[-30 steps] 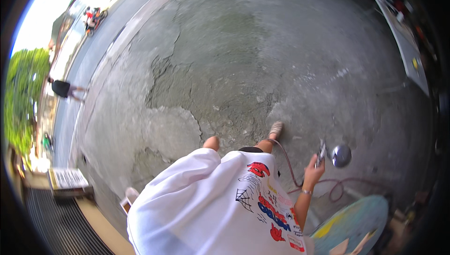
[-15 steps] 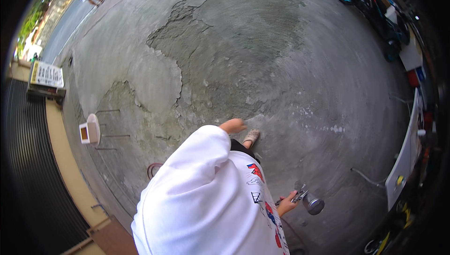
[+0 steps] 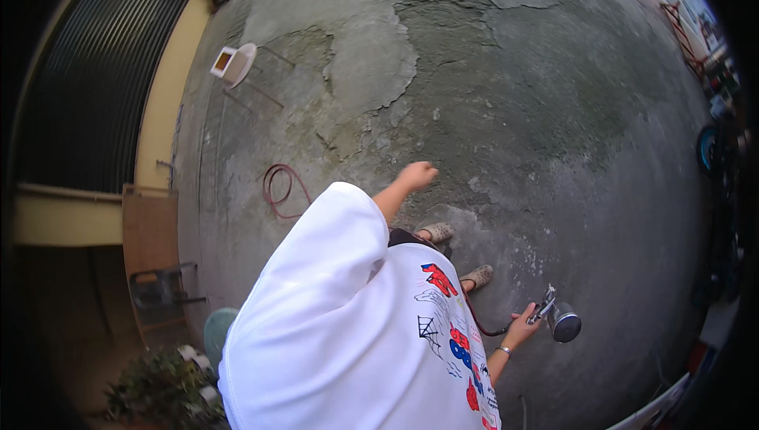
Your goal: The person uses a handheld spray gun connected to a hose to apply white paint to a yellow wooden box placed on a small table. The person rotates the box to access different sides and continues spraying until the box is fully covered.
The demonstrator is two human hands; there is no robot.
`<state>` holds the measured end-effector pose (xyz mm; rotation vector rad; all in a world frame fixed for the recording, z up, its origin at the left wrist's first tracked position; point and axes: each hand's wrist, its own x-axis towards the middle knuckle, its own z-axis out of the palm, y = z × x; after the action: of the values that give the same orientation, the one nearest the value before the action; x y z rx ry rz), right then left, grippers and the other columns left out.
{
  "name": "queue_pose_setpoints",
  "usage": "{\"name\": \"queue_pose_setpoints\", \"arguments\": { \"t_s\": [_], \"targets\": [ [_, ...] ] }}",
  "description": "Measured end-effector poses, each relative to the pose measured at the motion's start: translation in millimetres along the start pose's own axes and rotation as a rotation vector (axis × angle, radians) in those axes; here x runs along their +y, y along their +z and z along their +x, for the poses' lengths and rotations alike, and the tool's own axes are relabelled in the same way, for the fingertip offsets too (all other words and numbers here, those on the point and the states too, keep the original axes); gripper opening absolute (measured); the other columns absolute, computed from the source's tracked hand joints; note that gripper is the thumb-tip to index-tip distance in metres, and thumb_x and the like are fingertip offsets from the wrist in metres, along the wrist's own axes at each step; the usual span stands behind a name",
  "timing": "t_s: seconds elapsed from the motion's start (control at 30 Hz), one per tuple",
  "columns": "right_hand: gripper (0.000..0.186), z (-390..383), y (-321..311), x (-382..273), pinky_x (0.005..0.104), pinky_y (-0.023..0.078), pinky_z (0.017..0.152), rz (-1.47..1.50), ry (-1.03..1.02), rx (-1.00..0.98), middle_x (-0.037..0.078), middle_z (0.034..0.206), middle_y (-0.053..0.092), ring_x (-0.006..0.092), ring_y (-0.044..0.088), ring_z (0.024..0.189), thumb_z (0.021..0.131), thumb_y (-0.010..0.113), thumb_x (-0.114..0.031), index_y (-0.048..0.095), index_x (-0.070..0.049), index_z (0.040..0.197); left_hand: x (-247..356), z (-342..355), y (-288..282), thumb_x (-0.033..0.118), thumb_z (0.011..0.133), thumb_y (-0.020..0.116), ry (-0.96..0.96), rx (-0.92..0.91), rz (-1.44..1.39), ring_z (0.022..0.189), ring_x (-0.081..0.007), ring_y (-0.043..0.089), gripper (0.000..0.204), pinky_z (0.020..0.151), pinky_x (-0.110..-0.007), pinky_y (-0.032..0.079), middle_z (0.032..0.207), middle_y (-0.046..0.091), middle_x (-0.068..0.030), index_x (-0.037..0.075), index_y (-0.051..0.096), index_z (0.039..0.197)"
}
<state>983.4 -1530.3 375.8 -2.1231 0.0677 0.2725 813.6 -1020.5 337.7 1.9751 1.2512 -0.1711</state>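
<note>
At the lower right, my right hand (image 3: 522, 327) grips a metal spray gun (image 3: 545, 303) with a round grey cup (image 3: 564, 323) at its far end. From its handle a dark red hose (image 3: 489, 330) runs back beside my body. A bracelet circles the right wrist. My left hand (image 3: 417, 175) is out in front of me over the concrete, fingers curled in, with nothing visible in it. Below and right of that hand are my feet in beige clogs (image 3: 478, 276).
Rough, patched concrete (image 3: 506, 98) spreads ahead. A coil of red hose (image 3: 285, 189) lies at left, beyond it a white chair (image 3: 237, 66). Along the left are a dark roller shutter (image 3: 95, 74), a brown board (image 3: 150, 232), a dark stool (image 3: 158, 286) and plants (image 3: 162, 386). Motorbikes (image 3: 708, 149) line the right.
My view has turned left, bringing in the hose coil, board and plants. The right hand and spray gun stand farther out from my body. My left arm reaches farther forward.
</note>
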Motion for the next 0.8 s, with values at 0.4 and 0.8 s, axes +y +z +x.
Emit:
{"name": "queue_pose_setpoints", "arguments": {
  "t_s": [0.4, 0.8],
  "targets": [
    [0.05, 112.0, -1.1, 5.8, 0.0315, 0.048, 0.047, -0.105, -0.181, -0.636, 0.009, 0.082, 0.066, 0.0147, 0.06, 0.047, 0.103, 0.066, -0.03, 0.055, 0.004, 0.138, -139.3, -419.0, 179.1, 0.015, 0.091, 0.065, -0.774, -0.024, -0.511, 0.062, -0.0188, 0.066, 0.023, 0.052, -0.036, 0.051, 0.08, 0.073, -0.0098, 0.004, 0.076, 0.108],
    [0.05, 127.7, 41.4, -54.3, 0.0322, 0.05, 0.047, -0.227, -0.488, -0.977, 0.01, 0.082, 0.066, 0.0169, 0.064, 0.049, 0.102, 0.067, -0.029, 0.056, 0.005, 0.137, -26.0, -488.0, 346.9, 0.023, 0.096, 0.065, -0.554, 0.179, -1.215, 0.071, -0.017, 0.068, 0.027, 0.06, -0.033, 0.053, 0.09, 0.074, -0.0097, 0.006, 0.075, 0.113]
  ]
}}
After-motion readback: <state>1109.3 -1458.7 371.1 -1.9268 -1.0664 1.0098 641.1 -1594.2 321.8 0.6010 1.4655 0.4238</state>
